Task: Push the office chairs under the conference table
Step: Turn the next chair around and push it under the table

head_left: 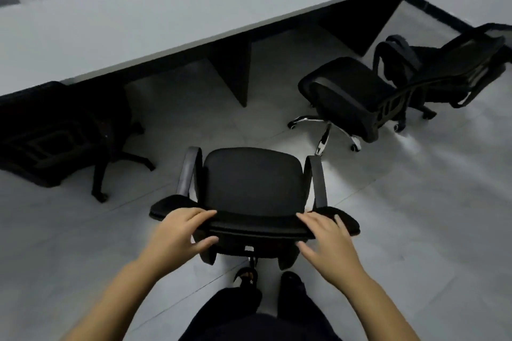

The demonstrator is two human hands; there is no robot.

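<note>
A black office chair with grey armrests stands on the floor right in front of me, facing the grey conference table, its seat short of the table edge. My left hand lies on the left part of the backrest's top edge, fingers over it and thumb below. My right hand holds the right part of that edge the same way. Both grips look loose, with the fingers spread.
A second black chair with a chrome base stands to the right, away from the table, and a third is behind it. A chair at the left is tucked partly under the table. Dark table legs stand ahead. My feet are just behind the chair.
</note>
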